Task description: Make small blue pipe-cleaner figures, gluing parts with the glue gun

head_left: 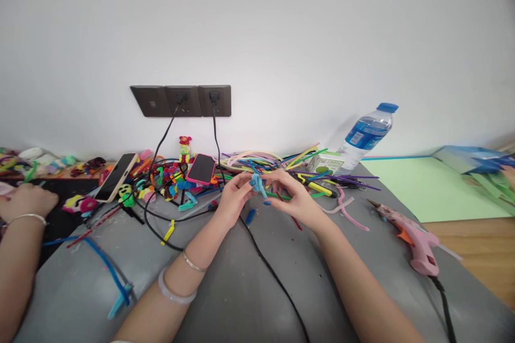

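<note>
A small light-blue twisted pipe cleaner [258, 184] is up over the middle of the grey table. My left hand [234, 199] pinches it between thumb and fingers from the left. From the right, my right hand [298, 199] has its index finger against the top of the piece and its thumb by the lower tail. A short dark-blue fuzzy piece [251, 216] lies on the table just below my hands.
Loose pipe cleaners [257, 159], a utility knife [319, 186] and a tilted water bottle [368, 131] lie beyond my hands. A pink glue gun [414, 241] rests at right, two phones [201, 169] at left. Black cables [273, 273] cross the table. Another person's hand [30, 203] is far left.
</note>
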